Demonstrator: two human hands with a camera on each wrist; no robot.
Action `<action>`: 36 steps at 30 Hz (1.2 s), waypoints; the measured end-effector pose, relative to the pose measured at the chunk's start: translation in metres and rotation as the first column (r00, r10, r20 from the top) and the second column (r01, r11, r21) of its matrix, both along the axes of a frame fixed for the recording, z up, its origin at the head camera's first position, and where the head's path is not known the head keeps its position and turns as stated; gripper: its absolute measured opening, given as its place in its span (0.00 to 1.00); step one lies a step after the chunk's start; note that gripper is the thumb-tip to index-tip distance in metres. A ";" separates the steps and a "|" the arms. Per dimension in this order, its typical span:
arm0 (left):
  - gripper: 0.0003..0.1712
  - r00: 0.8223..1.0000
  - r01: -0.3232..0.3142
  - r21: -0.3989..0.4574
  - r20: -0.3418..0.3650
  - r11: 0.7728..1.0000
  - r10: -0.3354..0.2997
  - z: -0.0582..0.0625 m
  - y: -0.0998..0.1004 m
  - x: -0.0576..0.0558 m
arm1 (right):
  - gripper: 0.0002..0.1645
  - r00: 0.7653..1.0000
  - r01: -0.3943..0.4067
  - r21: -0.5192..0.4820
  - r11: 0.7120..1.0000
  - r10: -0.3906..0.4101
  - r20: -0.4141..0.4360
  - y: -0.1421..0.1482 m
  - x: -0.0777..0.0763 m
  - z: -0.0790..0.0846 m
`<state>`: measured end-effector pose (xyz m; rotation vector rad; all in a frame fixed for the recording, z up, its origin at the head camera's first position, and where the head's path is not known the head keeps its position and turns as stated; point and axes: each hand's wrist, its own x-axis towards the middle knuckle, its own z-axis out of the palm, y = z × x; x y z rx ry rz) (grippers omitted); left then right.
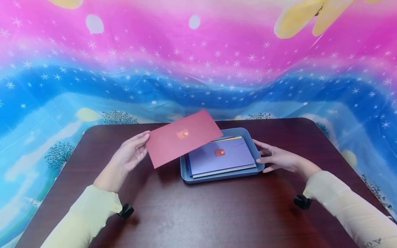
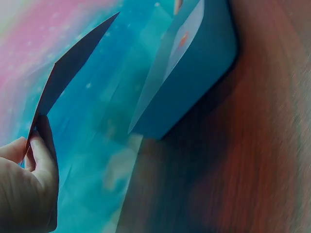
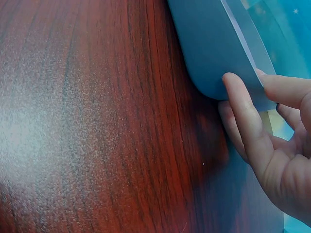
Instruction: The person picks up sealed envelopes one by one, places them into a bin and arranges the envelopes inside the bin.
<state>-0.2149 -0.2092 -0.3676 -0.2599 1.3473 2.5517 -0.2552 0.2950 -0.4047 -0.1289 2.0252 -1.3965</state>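
My left hand (image 1: 131, 153) pinches the left edge of a red envelope (image 1: 173, 148) between thumb and fingers. The envelope has a small gold print with a heart and is raised at a slant, its right end overlapping a blue-grey tray (image 1: 221, 177) in the head view. Edge-on, the same envelope (image 2: 68, 68) looks dark in the left wrist view. Inside the tray lies a stack topped by a lilac envelope (image 1: 204, 160) with a red heart sticker. My right hand (image 1: 280, 159) holds the tray's right side, its fingers at the rim and outer wall (image 3: 214, 53).
The tray stands on a dark reddish wood table (image 1: 192, 210) with rounded far corners. Behind it hangs a pink and blue patterned cloth (image 1: 173, 75). Black devices (image 1: 125, 211) sit at both wrists below pale sleeves.
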 end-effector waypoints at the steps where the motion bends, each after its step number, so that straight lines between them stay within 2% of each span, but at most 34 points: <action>1: 0.19 1.000 0.009 -0.006 0.005 1.000 -0.009 -0.001 0.004 0.000 | 0.56 1.000 0.001 -0.001 1.000 -0.001 0.000 0.000 0.000 0.000; 11: 0.15 0.994 0.106 -0.035 0.007 0.994 -0.106 -0.011 0.037 0.002 | 0.55 1.000 -0.008 -0.004 1.000 0.008 0.000 0.002 0.000 -0.002; 21: 0.15 0.988 0.153 -0.056 0.018 0.987 -0.152 -0.024 0.055 -0.002 | 0.55 1.000 -0.017 -0.015 1.000 0.017 -0.006 0.004 0.000 -0.002; 25: 0.12 0.983 0.181 -0.097 0.017 0.979 -0.181 -0.028 0.059 -0.004 | 0.56 1.000 -0.020 -0.016 1.000 0.020 -0.006 0.004 0.000 0.000; 30: 0.18 0.976 0.215 -0.168 0.007 0.962 -0.217 -0.034 0.064 -0.010 | 0.57 1.000 -0.024 -0.006 1.000 0.024 -0.003 0.004 -0.001 0.001; 36: 0.27 0.982 0.183 -0.203 0.002 0.962 -0.186 -0.039 0.078 -0.017 | 0.56 1.000 -0.030 -0.017 0.999 0.030 0.005 0.003 0.000 0.000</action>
